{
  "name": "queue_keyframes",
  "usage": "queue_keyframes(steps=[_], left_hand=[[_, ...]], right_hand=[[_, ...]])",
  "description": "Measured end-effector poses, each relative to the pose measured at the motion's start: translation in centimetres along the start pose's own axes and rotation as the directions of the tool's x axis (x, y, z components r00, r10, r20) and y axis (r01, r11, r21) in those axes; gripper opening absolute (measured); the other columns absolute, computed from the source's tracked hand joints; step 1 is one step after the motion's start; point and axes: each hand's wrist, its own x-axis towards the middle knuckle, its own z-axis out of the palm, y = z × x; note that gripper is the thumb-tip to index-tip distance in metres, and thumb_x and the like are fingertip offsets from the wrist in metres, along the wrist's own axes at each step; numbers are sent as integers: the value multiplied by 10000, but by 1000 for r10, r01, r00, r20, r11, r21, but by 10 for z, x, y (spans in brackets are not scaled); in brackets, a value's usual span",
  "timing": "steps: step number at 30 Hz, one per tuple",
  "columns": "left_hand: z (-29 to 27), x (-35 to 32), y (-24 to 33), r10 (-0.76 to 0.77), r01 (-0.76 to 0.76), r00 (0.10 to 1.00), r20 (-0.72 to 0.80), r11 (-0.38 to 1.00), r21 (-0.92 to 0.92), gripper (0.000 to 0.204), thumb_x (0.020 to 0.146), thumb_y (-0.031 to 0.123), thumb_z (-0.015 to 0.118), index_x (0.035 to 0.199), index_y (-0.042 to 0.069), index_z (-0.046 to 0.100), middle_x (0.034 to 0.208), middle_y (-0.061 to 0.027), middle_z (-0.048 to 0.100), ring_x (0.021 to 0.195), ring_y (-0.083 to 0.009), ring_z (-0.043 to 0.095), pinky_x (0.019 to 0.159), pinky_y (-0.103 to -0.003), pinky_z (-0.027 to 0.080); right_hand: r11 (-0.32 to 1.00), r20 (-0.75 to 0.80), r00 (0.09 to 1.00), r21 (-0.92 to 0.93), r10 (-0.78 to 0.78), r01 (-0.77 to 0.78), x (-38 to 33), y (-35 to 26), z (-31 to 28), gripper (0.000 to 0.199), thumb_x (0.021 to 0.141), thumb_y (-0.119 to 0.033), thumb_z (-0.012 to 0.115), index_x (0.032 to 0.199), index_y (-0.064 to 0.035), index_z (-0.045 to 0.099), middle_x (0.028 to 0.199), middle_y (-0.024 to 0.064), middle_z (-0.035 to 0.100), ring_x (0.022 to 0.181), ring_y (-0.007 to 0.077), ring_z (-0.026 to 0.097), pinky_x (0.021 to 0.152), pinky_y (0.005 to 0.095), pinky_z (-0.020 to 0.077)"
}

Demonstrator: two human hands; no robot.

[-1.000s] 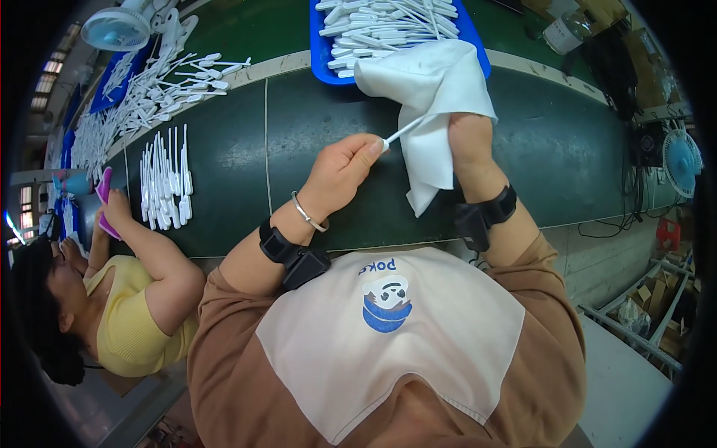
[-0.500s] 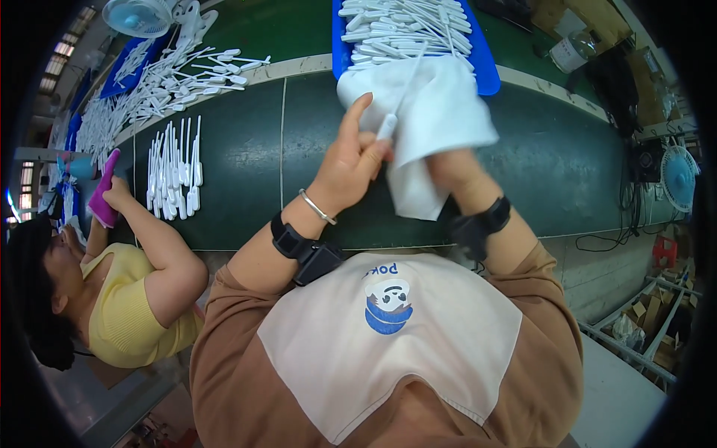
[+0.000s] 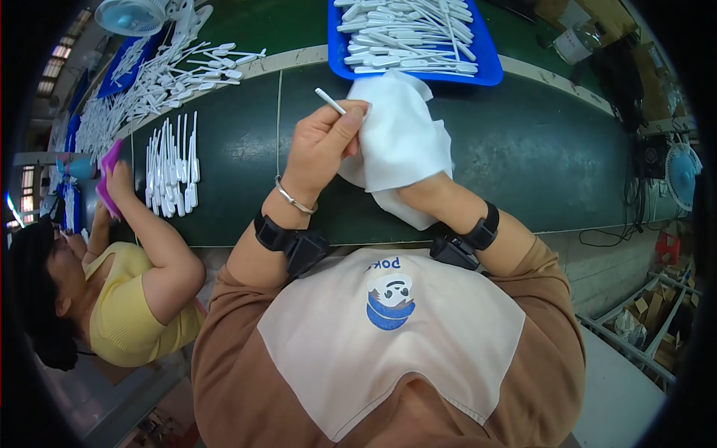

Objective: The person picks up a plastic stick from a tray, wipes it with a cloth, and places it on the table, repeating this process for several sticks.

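1. Your left hand (image 3: pixel 320 145) pinches a slim white plastic stick (image 3: pixel 329 101) between thumb and fingertips; that grip is closed on the stick's lower part, and the free end juts up and to the left, away from you.
2. Your right hand (image 3: pixel 418 190) is mostly hidden under a white cloth (image 3: pixel 396 142), which it bunches up; the grip there appears closed on the cloth, though the fingers themselves are out of sight.
3. Stick and cloth meet just right of your left thumb: the stick's long axis runs on a slant from the cloth's edge up and to the left, so the cloth lies to the right of the held end, with the right hand nearer it.
4. A blue tray (image 3: pixel 489 71) heaped with like white pieces sits on the dark green surface (image 3: pixel 538 157) just beyond the cloth.
5. To your left, rows of white pieces (image 3: pixel 172 168) lie on the surface, where a co-worker in a yellow top (image 3: pixel 123 313) holds a purple item (image 3: pixel 108 168).
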Motion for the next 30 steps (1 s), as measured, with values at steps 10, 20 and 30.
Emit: queue_keyframes(steps=[10,20,30], left_hand=[[-19,3,6,226,-283,954,-195,892,-352,188,857,192,499,810,16,544,569,-19,508,432,-47,409,401,-163,324],[19,-17,-4,144,-141,977,-157,990,30,151,841,146,523,777,10,546,571,-41,524,412,-71,440,389,-167,353],[-2,-5,0,140,-224,963,-229,889,-399,153,843,141,518,763,14,545,575,-57,531,412,-78,449,392,-180,370]], right_hand=[[864,-98,979,491,180,-110,-13,18,-5,332,761,-66,528,1090,-35,491,1082,137,506,991,294,483,845,341,380],[645,206,948,696,242,-316,-8,0,3,310,779,-61,520,1088,-35,512,995,133,562,897,257,547,797,306,425],[434,138,895,837,423,-334,-18,8,1,283,837,-78,462,1109,-11,497,1000,72,565,897,141,532,757,270,435]])
